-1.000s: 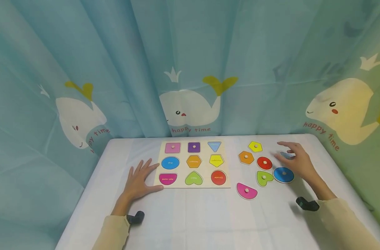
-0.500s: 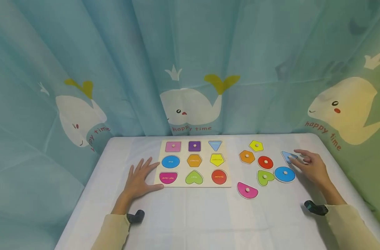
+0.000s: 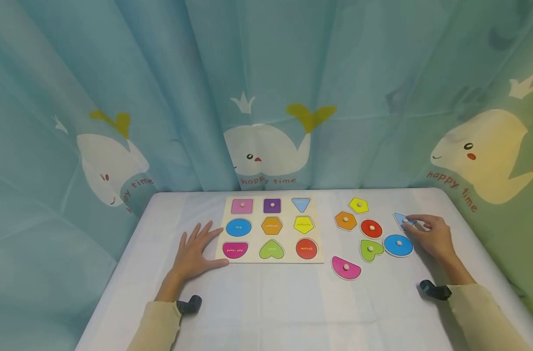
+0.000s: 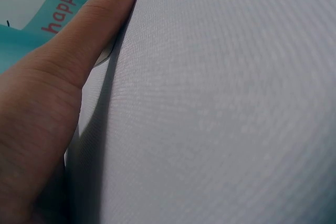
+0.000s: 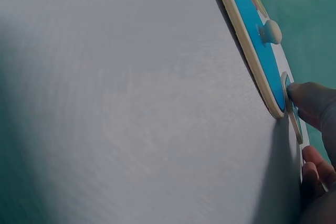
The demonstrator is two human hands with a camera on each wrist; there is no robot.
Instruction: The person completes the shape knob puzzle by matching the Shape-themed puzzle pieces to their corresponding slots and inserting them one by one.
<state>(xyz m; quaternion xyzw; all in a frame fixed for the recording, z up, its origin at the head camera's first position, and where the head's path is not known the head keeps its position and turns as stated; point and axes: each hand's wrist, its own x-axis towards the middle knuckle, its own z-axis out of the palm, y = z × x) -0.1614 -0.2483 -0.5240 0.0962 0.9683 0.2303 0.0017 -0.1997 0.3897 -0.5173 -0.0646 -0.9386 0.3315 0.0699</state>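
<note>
Right hand [image 3: 434, 236] has closed in on the blue triangle piece [image 3: 399, 218] near the far right corner of the table [image 3: 284, 302], now pinching its knob [image 3: 405, 221]. Grip looks made, no lift yet. Left hand [image 3: 192, 254], spread, touches the puzzle board's left edge [image 3: 220, 243].

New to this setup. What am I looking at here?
No robot: a person works bare-handed. The wide view is from a head-worn camera looking forward and down; each close view is from one wrist.

The white table holds a shape board with a pink piece and purple piece seated. To its right: yellow pentagon, orange hexagon, red circle, green heart, blue oval, magenta half round and light-blue triangle, all knobbed.

The left hand spreads at the board's left edge. The right hand is at the triangle's knob; whether it grips firmly, I can't tell.
</note>
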